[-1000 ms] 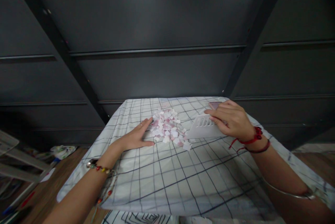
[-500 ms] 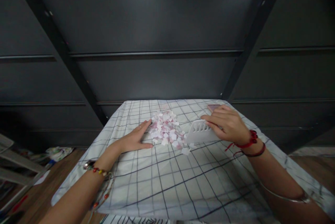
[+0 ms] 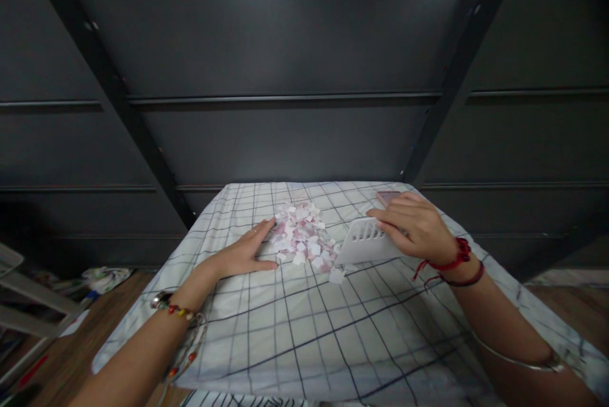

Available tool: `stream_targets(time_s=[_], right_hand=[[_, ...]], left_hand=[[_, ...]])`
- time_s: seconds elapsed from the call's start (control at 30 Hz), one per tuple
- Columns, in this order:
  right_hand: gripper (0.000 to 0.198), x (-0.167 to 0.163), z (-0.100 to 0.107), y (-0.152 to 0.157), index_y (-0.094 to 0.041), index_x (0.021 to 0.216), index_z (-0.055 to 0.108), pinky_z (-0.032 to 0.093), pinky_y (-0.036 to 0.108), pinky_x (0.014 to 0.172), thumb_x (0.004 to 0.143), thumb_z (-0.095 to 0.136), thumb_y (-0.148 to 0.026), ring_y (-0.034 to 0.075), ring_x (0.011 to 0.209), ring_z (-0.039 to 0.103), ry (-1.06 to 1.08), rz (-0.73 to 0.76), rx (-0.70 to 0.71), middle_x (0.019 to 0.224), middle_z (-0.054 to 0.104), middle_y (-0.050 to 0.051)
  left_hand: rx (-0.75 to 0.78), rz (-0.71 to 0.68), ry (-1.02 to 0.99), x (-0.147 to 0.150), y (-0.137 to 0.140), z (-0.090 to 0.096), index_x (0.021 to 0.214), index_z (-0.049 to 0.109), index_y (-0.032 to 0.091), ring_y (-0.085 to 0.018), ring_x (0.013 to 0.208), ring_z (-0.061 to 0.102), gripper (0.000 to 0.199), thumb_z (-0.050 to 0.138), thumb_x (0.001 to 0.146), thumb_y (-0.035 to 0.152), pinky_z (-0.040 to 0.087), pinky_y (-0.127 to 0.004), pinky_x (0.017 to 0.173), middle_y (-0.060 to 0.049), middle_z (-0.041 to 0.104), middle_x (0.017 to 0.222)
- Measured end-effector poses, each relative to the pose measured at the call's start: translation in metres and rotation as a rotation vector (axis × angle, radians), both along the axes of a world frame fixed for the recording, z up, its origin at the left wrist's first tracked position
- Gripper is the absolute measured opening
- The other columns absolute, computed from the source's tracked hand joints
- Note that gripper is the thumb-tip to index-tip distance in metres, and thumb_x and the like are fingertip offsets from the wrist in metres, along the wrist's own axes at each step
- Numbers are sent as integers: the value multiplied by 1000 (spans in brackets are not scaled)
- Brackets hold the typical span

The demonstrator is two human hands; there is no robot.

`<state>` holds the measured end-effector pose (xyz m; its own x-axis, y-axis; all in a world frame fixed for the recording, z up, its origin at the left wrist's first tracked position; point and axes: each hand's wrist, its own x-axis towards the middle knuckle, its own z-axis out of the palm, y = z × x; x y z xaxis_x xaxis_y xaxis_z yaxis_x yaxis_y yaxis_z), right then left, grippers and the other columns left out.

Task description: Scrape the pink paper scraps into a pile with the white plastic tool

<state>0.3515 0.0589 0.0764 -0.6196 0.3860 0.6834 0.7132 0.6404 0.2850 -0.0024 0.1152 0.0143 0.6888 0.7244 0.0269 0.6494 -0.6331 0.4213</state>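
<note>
A heap of small white and pink paper scraps (image 3: 302, 236) lies on the checked cloth (image 3: 304, 324). Along its left side rests my left hand (image 3: 245, 251), palm down, fingers stretched and thumb spread, with the fingertips at the edge of the scraps. My right hand (image 3: 416, 229) grips a white flat scraper (image 3: 366, 245) with a row of slots near its top. The scraper stands tilted on the cloth, its left corner at the right edge of the heap. A loose scrap (image 3: 337, 276) lies just in front of that corner.
Behind my right fingers, a pinkish flat object (image 3: 387, 197) is partly hidden on the cloth. A dark panelled wall (image 3: 285, 141) rises at the table's far edge. To the left stands a pale frame (image 3: 33, 305) above the wooden floor (image 3: 109, 312).
My right hand and the scraper have shifted very slightly toward me. My left hand and the heap look almost the same.
</note>
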Motion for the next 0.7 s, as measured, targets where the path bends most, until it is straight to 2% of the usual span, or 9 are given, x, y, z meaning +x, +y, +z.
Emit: stream_targets(time_s=[0.23, 0.4, 0.6, 0.7], right_hand=[[20, 0, 0, 0, -17, 82, 64, 39, 30, 66, 82, 44, -19, 13, 60, 50, -8, 12, -31, 58, 57, 1], [20, 6, 2, 0, -17, 83, 64, 41, 29, 67, 82, 44, -19, 14, 60, 53, -26, -28, 12, 59, 60, 1], [21, 11, 2, 0, -17, 82, 65, 42, 28, 65, 83, 44, -21, 13, 58, 55, -37, -17, -69, 59, 61, 0], [21, 11, 2, 0, -17, 82, 65, 43, 28, 66, 83, 44, -21, 14, 62, 57, 2, -30, -58, 64, 65, 1]], left_hand=[[-1, -1, 8, -1, 2, -2, 142, 0, 15, -33, 132, 7, 100, 52, 74, 65, 12, -45, 107, -15, 5, 147], [4, -6, 32, -1, 3, -3, 142, 0, 13, -32, 133, 6, 100, 51, 74, 66, 11, -45, 107, -16, 2, 147], [6, -6, 41, 0, 2, -1, 142, 0, 14, -32, 133, 5, 99, 52, 74, 64, 10, -44, 107, -14, 2, 147], [-2, -9, 57, 1, 1, 0, 142, -1, 15, -31, 133, 3, 99, 52, 75, 64, 10, -44, 107, -14, 0, 147]])
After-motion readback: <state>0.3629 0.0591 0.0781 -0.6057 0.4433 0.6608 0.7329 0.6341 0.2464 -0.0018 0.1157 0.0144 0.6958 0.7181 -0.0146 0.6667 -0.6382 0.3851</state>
